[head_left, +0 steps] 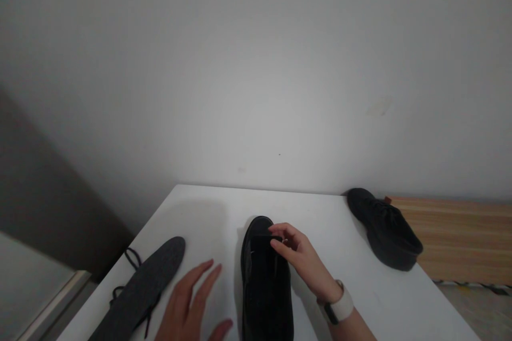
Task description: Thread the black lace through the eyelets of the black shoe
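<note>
A black shoe (267, 298) stands on the white table in front of me, its toe pointing away. My right hand (295, 248) reaches in from the right with a watch on the wrist. Its thumb and fingers pinch the edge of the shoe's tongue (262, 241) near the toe. To the left of the shoe hovers my left hand (192, 301), fingers apart and holding nothing. Farther left lies a dark grey insole (150, 282). Black shoelaces (132, 259) stick out from under it on both sides.
The other black shoe (384, 226), laced, rests at the table's right edge. A pale wall (264, 90) rises behind the white table (208, 213). Wooden boards (460, 240) show beyond the table at the right.
</note>
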Available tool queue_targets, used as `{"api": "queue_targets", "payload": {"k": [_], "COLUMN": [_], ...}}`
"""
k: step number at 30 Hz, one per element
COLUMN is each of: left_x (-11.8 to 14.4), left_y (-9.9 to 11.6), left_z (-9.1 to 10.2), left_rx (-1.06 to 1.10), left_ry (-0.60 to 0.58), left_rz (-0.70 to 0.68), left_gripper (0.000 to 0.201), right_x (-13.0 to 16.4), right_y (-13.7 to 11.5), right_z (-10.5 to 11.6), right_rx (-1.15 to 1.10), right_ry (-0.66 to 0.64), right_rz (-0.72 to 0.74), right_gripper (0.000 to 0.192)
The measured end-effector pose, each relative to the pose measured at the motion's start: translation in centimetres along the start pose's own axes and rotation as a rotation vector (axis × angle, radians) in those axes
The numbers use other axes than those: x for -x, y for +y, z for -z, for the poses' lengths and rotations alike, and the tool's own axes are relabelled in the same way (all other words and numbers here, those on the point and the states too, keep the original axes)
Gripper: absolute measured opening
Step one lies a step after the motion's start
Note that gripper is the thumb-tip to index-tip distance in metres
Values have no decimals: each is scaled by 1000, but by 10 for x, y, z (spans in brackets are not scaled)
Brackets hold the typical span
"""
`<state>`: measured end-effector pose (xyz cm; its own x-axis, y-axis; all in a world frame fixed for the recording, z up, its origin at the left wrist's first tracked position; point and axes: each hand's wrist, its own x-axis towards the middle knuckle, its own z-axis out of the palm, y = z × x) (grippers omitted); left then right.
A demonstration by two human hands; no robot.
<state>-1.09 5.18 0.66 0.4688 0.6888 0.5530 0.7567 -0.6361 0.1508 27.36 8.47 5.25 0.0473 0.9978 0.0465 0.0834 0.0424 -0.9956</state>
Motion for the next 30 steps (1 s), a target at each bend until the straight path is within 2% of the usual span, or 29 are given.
{"api": "queue_targets", "payload": {"k": [2,4,6,8,11,16,21,25,30], "left_x": [11,26,42,55,61,54,43,34,28], "left_y": [-35,-65,-85,-96,-103,-110,-109,-106,-109], "left_z": [5,3,-1,-5,-7,-6,-1,7,10], "left_rx": [-134,-233,-294,-341,-364,-299,-289,-165,-7], "left_ry": [1,-52,-136,-200,-270,-369,-306,-308,-259], "left_rz": [86,155,237,314,420,514,590,594,626], "left_gripper": [66,67,67,67,64,58,69,75,72], "right_x": [7,12,16,20,25,35,42,48,53], "right_y": [-5,-8,-11,-11,-10,-12,-17,-17,-19], "right_z": [4,8,10,11,10,9,14,16,16], "right_rx": [37,44,58,81,134,208,224,213,188], "right_ry": [8,21,31,27,13,57,85,112,170], "right_rz": [32,41,40,48,81,132,171,208,220], "right_gripper": [38,37,35,33,31,27,21,18,18]}}
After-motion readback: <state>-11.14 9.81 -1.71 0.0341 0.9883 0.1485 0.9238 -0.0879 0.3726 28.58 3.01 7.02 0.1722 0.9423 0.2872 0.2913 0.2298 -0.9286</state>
